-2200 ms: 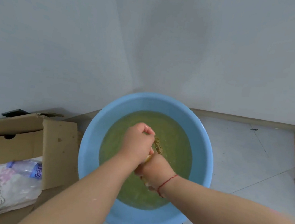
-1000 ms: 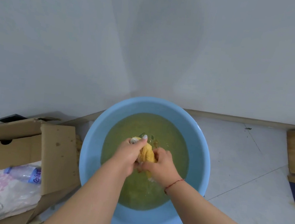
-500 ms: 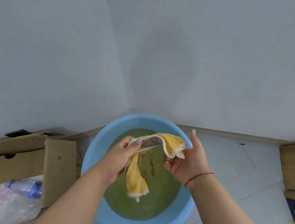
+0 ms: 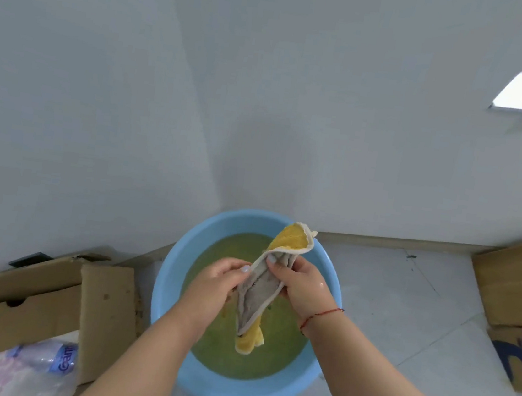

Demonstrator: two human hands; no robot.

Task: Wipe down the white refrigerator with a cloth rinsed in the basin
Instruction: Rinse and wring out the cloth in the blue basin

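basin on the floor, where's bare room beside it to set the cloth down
Bare tile floor lies right of the blue basin, up to the cardboard pieces along the wall. The left side is crowded: an open cardboard box holding a plastic bottle sits close beside the basin.

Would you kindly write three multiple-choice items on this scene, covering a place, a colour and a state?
1. Where is the cloth?
A. sunk in the water
B. held above the basin
C. on the cardboard box

2. What colour is the basin?
A. blue
B. red
C. white

3. How are the hands on the cloth?
A. only the left hand holds it
B. only the right hand holds it
C. both grip it

Answers: 1 B, it hangs clear of the greenish water; 2 A, the rim is light blue; 3 C, fingers of both pinch it.
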